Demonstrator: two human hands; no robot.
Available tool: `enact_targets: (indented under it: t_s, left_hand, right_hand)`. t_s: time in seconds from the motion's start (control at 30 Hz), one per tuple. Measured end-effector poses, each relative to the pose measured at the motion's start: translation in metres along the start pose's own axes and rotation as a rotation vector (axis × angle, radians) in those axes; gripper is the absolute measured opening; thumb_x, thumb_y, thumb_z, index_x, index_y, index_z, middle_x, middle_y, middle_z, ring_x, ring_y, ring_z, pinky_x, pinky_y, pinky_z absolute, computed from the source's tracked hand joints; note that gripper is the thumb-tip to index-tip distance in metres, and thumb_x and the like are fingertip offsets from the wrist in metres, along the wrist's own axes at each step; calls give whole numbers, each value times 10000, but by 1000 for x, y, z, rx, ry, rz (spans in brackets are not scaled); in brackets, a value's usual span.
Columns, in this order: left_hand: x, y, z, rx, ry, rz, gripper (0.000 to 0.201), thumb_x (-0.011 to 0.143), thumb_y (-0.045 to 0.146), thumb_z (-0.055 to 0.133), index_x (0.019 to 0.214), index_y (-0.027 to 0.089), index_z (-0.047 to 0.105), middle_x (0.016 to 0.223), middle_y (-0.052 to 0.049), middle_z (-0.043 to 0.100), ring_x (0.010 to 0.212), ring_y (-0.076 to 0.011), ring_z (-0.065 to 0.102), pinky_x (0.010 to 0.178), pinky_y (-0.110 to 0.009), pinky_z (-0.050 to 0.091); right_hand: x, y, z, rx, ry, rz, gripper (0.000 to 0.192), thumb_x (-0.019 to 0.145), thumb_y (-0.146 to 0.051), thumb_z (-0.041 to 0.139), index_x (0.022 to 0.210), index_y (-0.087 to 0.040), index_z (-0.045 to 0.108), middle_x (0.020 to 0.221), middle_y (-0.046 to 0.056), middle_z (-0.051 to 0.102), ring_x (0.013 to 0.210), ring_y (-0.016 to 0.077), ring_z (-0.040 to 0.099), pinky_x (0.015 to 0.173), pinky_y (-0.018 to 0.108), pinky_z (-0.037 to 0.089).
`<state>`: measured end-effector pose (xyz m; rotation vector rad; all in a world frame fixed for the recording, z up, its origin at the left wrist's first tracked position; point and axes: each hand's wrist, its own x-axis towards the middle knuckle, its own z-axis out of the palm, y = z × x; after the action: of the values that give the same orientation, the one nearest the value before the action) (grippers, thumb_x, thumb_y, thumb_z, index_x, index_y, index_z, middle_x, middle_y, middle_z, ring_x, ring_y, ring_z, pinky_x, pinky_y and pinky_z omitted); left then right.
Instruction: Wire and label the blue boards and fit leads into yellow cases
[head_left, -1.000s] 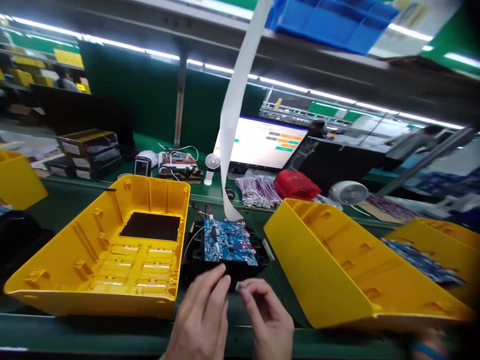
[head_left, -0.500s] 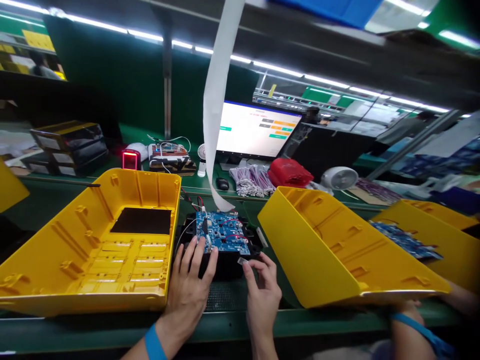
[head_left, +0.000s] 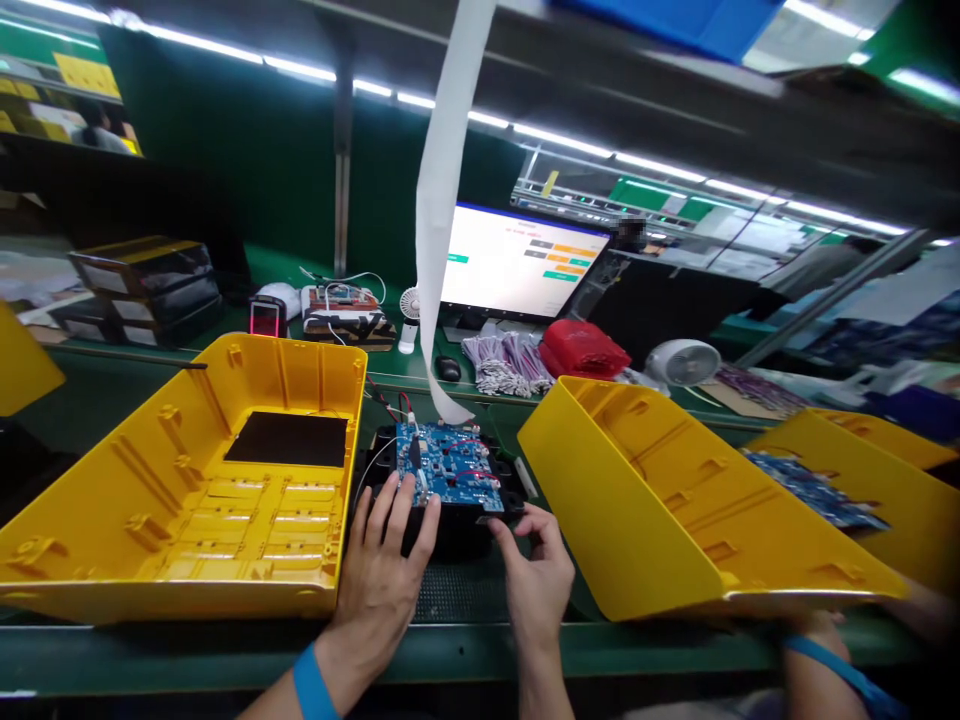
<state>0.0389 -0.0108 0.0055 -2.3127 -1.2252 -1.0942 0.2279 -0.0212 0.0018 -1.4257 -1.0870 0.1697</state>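
**Blue circuit board on a black module, both hands at its near edge**

Head view. Blue circuit board (head_left: 448, 466) with red and white leads lies on top of a black module (head_left: 450, 520), which sits on the green tabletop (head_left: 225, 655) just below frame centre. The left hand (head_left: 386, 570), a blue wristband at its wrist, lies flat with fingers spread over the module's near left part, at 7 o'clock from the board; its fingertips touch the board's near edge, and its grip is released, closed on nothing. The right hand (head_left: 536, 580), at 5 o'clock from the board, has its fingertips pinched at the module's near right corner beside a small pale piece (head_left: 485, 520); whether that grip actually clasps the piece cannot be told.

At 9 o'clock from the module, touching or just beside it, stands an open yellow plastic shell (head_left: 202, 490) with a black square pad inside. At 3 o'clock a second yellow shell (head_left: 675, 500) tilts toward the camera. A third yellow shell (head_left: 885, 480) at the far right holds another blue board. A white paper strip (head_left: 442, 220) hangs from above, its end just beyond the board at 12 o'clock.

Farther back, at 12 to 1 o'clock: a lit monitor (head_left: 525, 265), a bundle of purple wires (head_left: 506, 362), a red pouch (head_left: 583, 350) and a small white fan (head_left: 682, 362). Another person's forearm with a blue band (head_left: 825, 665) shows at lower right.
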Motion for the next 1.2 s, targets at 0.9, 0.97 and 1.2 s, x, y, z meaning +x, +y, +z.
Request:
enact_targets:
  t_s: [0.9, 0.97, 1.2]
  left_hand:
    - [13, 3, 3, 97, 244, 0, 374, 954, 266, 396, 1302, 263, 532, 1280, -136, 538, 1253, -277, 467, 1040, -451, 377]
    - [13, 3, 2, 120, 210, 15, 413, 941, 256, 413, 1347, 284, 485, 1289, -154, 532, 1255, -296, 465, 1015, -473, 404]
    - [12, 3, -3, 192, 119, 31, 624, 827, 90, 500, 1402, 312, 401, 1316, -188, 502, 1263, -333, 460, 952, -512, 473]
  right_hand:
    - [13, -106, 46, -41, -325, -462, 143, 863, -165, 587, 722, -191, 582, 783, 13, 567, 751, 148, 528, 686, 270, 411]
    - [20, -112, 40, -3, -272, -404, 136, 870, -194, 586, 734, -194, 575, 791, 9, 568, 753, 144, 538, 685, 257, 415]
    - [83, -126, 43, -128, -470, -421, 182, 882, -287, 580, 728, -190, 588, 763, 1, 582, 715, 133, 542, 685, 244, 400]
